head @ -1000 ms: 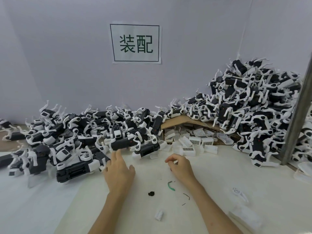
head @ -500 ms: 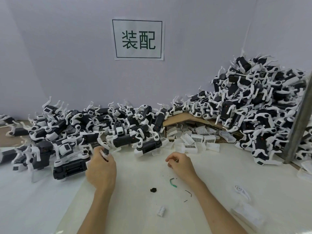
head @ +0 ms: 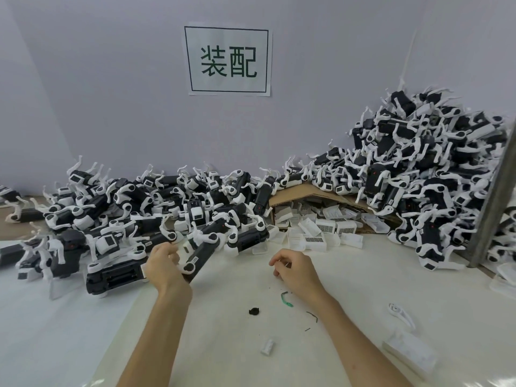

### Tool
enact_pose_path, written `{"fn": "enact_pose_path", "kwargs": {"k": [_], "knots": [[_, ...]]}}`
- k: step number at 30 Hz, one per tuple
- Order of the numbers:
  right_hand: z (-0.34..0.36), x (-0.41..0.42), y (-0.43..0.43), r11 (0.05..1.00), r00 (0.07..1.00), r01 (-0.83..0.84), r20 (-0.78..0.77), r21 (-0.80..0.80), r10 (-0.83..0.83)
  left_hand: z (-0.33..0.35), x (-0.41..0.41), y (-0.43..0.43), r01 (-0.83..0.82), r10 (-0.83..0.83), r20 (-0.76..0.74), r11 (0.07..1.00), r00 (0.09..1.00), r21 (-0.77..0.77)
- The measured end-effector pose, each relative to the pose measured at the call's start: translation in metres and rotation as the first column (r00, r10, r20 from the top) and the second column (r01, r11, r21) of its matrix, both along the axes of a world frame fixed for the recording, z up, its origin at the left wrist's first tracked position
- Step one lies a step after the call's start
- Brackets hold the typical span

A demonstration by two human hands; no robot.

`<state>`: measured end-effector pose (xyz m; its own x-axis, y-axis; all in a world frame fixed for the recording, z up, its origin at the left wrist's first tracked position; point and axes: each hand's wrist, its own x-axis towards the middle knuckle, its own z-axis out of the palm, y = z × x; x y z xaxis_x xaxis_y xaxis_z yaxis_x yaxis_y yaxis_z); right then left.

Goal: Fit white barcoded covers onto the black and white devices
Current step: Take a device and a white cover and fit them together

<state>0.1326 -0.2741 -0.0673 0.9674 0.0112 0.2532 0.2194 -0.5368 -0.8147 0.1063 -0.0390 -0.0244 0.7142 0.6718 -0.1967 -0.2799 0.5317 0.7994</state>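
Observation:
My left hand (head: 163, 263) grips one black and white device (head: 199, 251) with white folded arms, lifted off the front of the left pile and tilted up to the right. My right hand (head: 294, 268) rests on the table with its fingers loosely curled and nothing visible in them. White barcoded covers (head: 317, 236) lie in a heap spilling out of a torn cardboard box (head: 301, 192) just beyond the right hand. More devices fill a low pile at the left (head: 117, 219) and a tall pile at the right (head: 424, 174).
A black ring (head: 254, 311), a green scrap (head: 286, 299), a small white piece (head: 268, 346) and a loose white arm (head: 400, 314) lie on the white table (head: 237, 353). A metal post (head: 494, 202) stands at the right. A sign (head: 227, 60) hangs on the back wall.
My left hand reached into the left pile, closed on a device and pulled it out toward the table's middle. My right hand stayed almost where it was.

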Motion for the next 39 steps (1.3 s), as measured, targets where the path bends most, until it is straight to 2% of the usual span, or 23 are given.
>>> {"fn": "enact_pose_path", "kwargs": {"k": [2,7,12,15,18,20,22,24,28,32,36,39], "knots": [[0.002,-0.002,0.004,0.999,0.999,-0.035,0.014,0.01,0.035,0.001,-0.002,-0.001,0.123,-0.123,0.006,0.987,0.992,-0.101],[0.012,-0.016,0.014,0.99,0.989,-0.141,0.04,0.02,0.141,0.002,-0.006,-0.004,0.348,-0.339,0.134,0.936,0.931,-0.046],[0.027,-0.027,0.021,0.921,0.943,-0.282,-0.099,0.269,0.317,0.004,-0.013,-0.017,0.57,-0.554,0.262,0.822,0.79,0.021],[0.03,-0.028,0.024,0.862,0.906,-0.34,-0.115,0.376,0.408,0.003,-0.017,-0.033,0.674,-0.703,0.189,0.711,0.686,0.2],[0.033,-0.026,0.021,0.796,0.927,-0.275,-0.072,0.539,0.369,0.001,-0.016,-0.04,0.737,-0.783,0.099,0.615,0.615,0.281],[0.034,-0.023,0.018,0.723,0.942,-0.218,-0.053,0.655,0.332,-0.004,-0.014,-0.046,0.709,-0.745,-0.104,0.57,0.659,0.415],[0.034,-0.02,0.014,0.667,0.952,-0.184,-0.039,0.721,0.305,-0.012,-0.013,-0.052,0.652,-0.61,-0.302,0.504,0.733,0.566],[0.034,-0.019,0.012,0.685,0.956,-0.158,-0.063,0.711,0.286,-0.016,-0.013,-0.056,0.649,-0.594,-0.329,0.472,0.734,0.597],[0.028,-0.019,0.016,0.782,0.951,-0.191,-0.085,0.593,0.297,-0.011,-0.017,-0.062,0.721,-0.707,-0.283,0.449,0.648,0.528],[0.024,-0.018,0.021,0.742,0.943,-0.238,-0.032,0.626,0.33,-0.01,-0.022,-0.066,0.719,-0.707,-0.291,0.431,0.644,0.545],[0.022,-0.011,0.017,0.872,0.996,-0.092,0.042,0.481,0.082,-0.011,-0.022,-0.064,0.729,-0.748,-0.243,0.429,0.618,0.534],[0.022,-0.012,0.015,0.905,0.998,-0.055,0.063,0.422,0.031,-0.015,-0.018,-0.066,0.705,-0.729,-0.201,0.492,0.654,0.51]]}}
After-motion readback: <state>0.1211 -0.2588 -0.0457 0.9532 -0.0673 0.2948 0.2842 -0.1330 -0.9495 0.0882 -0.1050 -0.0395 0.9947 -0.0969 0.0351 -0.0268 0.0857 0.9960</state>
